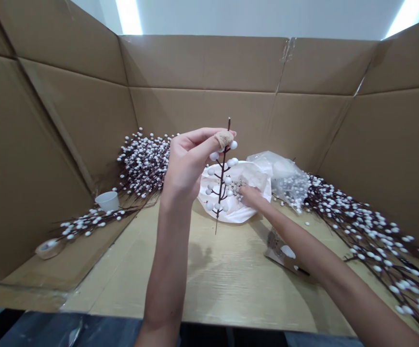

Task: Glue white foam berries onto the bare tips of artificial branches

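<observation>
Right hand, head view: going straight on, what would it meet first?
Probably the small pale beads heaped on the white paper dish, just ahead of the right hand; depth is unclear.

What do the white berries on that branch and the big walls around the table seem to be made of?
The white berries on the stem look like foam or plastic: smooth, matte and evenly round, though the look can't settle which. The walls look like plain brown cardboard, with visible fold creases.
</observation>
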The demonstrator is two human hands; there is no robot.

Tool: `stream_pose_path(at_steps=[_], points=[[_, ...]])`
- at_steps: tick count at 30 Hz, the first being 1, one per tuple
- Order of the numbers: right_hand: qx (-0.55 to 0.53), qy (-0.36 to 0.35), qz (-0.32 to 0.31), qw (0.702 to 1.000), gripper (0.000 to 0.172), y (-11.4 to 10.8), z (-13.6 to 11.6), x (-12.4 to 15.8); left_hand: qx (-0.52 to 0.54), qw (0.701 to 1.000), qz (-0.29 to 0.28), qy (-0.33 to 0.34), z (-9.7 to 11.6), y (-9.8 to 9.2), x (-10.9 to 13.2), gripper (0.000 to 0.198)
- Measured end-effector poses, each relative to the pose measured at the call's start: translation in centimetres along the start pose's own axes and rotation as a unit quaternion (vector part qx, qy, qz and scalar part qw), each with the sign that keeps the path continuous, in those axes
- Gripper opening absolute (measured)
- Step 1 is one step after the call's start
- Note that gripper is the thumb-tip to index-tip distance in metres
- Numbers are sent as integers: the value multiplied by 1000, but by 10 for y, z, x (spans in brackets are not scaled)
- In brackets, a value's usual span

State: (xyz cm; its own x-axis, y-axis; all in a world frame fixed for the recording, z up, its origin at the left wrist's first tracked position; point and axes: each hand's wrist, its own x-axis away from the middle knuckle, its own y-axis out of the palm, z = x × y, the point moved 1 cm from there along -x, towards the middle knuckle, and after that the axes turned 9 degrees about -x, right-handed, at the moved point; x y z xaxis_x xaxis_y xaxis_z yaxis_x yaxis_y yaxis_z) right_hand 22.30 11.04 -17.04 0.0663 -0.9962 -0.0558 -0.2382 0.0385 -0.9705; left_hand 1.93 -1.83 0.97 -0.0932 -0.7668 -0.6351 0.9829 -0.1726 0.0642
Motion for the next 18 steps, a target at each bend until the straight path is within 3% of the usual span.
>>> stream_pose_path(at_steps=[4, 10, 12, 15, 18], points=[[-78, -45, 57, 994, 13, -12, -2, 9, 2, 1000, 4, -1, 1, -2, 1, 7], [-222, -150, 153, 951, 35, -42, -14, 38, -17, 1000, -11, 13, 2, -1, 1, 9], [-320, -192, 184, 909, 38, -57, -19, 49, -34, 999, -17, 10, 2, 0, 2, 10], [-467, -249, 198, 825, 26, -83, -30, 71, -40, 999, -31, 9, 2, 2, 3, 9], [-558, -258, 196, 764, 19, -109, -46, 96, -40, 998, -53, 7, 0, 3, 3, 8]])
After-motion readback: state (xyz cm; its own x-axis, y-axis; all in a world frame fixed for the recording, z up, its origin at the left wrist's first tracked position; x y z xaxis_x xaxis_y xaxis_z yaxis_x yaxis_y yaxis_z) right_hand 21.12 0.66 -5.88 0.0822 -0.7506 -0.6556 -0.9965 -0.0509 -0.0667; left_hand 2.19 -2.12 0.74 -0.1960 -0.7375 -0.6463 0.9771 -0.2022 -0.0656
